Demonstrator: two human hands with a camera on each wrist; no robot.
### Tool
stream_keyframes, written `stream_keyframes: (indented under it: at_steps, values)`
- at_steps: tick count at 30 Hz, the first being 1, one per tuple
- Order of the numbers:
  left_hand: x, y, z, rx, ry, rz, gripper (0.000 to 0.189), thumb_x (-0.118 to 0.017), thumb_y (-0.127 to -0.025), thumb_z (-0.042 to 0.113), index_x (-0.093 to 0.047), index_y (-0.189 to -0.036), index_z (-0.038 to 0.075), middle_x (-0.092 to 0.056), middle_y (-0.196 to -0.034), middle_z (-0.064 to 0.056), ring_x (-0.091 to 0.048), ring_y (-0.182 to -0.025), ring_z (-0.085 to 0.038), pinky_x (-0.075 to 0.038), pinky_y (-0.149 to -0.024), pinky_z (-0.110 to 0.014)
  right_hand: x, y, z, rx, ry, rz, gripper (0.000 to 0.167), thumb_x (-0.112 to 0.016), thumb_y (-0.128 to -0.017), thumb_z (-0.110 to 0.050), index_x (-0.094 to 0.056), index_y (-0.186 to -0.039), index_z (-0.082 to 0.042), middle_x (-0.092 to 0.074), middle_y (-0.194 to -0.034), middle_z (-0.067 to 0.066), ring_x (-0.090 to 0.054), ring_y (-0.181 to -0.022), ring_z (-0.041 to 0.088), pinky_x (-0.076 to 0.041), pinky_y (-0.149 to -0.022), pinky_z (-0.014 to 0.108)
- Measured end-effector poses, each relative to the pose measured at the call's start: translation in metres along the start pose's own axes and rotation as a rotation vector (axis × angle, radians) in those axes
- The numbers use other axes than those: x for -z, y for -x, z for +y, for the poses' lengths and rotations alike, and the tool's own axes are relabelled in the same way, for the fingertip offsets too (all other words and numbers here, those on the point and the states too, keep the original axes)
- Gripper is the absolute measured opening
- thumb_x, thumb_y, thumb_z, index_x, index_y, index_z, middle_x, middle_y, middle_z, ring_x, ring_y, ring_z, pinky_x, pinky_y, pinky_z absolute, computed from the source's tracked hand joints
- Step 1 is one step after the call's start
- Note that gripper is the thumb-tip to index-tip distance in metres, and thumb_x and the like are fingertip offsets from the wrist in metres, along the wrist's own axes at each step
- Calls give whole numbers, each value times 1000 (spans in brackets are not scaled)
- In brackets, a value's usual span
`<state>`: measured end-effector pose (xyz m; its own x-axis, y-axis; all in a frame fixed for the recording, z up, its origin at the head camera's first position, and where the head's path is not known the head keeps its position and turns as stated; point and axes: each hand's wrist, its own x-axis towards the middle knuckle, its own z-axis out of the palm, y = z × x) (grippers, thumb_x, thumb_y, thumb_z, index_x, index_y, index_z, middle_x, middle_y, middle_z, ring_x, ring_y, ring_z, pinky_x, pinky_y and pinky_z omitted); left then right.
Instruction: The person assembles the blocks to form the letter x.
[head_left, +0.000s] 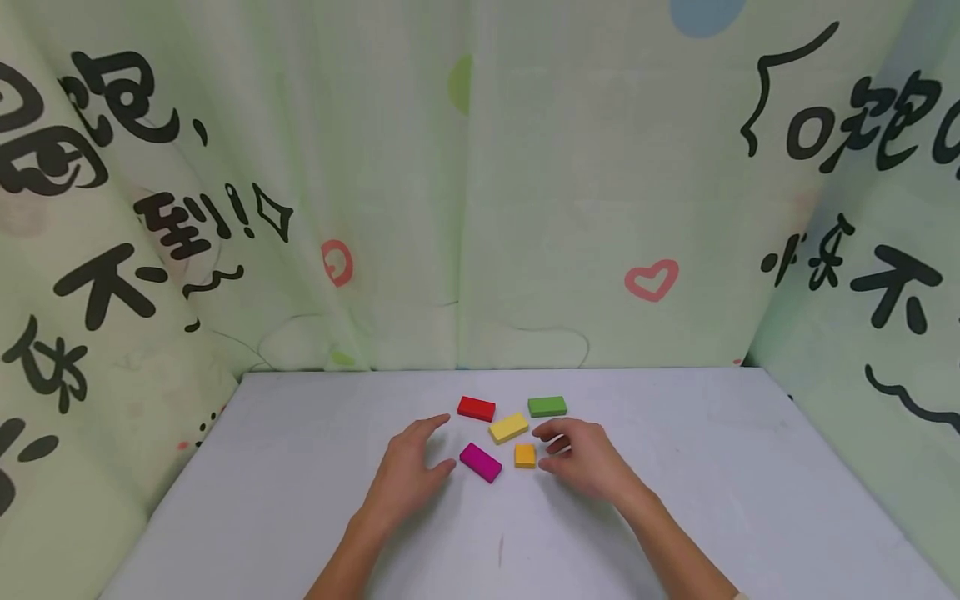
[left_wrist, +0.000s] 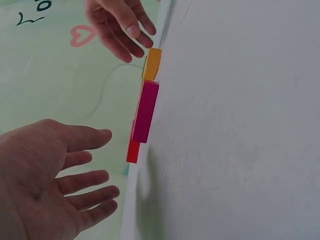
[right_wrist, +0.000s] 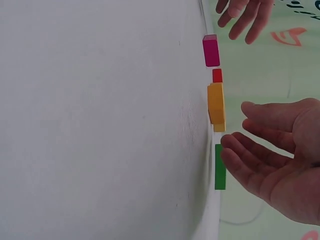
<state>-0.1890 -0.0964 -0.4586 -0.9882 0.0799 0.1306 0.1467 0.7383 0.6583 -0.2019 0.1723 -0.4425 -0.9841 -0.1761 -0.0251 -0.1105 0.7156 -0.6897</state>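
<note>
Table (head_left: 262, 500) is bearing a red block (head_left: 476, 408) and a green block (head_left: 547, 407) at the back, a yellow block (head_left: 508, 428) lying askew in the middle, a magenta block (head_left: 481, 462) and a smaller orange block (head_left: 525, 456) nearer. Left hand (head_left: 408, 468) is hovering just beside the magenta block, thumb and fingers spread apart. Right hand (head_left: 588, 457) is hovering beside the orange block, fingers curving loosely, thumb parted from them.

Can see just part of the red block (left_wrist: 132, 153) behind the purple block (left_wrist: 146, 113) in the left wrist view, a sliver of yellow block (right_wrist: 220, 128) behind the orange block (right_wrist: 216, 104) in the right, and lose both forearms (head_left: 352, 546) at the head view's lower edge
</note>
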Motion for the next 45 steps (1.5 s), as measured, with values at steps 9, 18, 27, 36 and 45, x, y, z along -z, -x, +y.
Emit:
stream_keyframes:
  at_steps: [9, 18, 27, 36, 45]
  values:
    - [-3, -1, 1, -8, 24, -13, 59, -82, -89, 17, -62, -144, 15, -65, -141, -10, -60, -132, -34, -56, -103, -51, -1, -6, 3, 13, -11, -31, 37, -83, -84, 0, -75, -119, -8, -73, -113, 2, -70, -98, 18, -61, -88, 36]
    - [-3, -2, 1, -17, 14, -20, 57, -82, -89, 17, -63, -142, 15, -66, -139, -11, -61, -130, -34, -57, -101, -51, 2, -12, 4, 105, 4, -97, 39, -81, -83, 6, -74, -119, -8, -74, -116, 4, -68, -101, 21, -61, -86, 36]
    - [-4, -2, 2, -16, 20, -17, 53, -81, -90, 17, -64, -140, 13, -66, -139, -11, -60, -132, -35, -55, -104, -52, 5, -23, 11, 242, 20, -197, 40, -76, -84, 8, -74, -121, -7, -73, -116, 5, -68, -105, 26, -60, -86, 36]
    - [-3, -7, 0, -8, 48, -43, 52, -82, -89, 18, -65, -138, 15, -68, -135, -9, -64, -125, -32, -59, -96, -48, 8, -33, 12, 242, 36, -284, 40, -78, -84, 5, -76, -121, -13, -73, -115, -1, -65, -101, 21, -55, -80, 24]
    - [-6, -9, -4, -5, 79, -58, 50, -82, -89, 18, -67, -136, 14, -69, -133, -9, -65, -123, -32, -59, -97, -47, 6, -38, 14, 243, 33, -334, 38, -79, -84, 4, -78, -117, -17, -72, -116, -1, -60, -101, 20, -54, -80, 26]
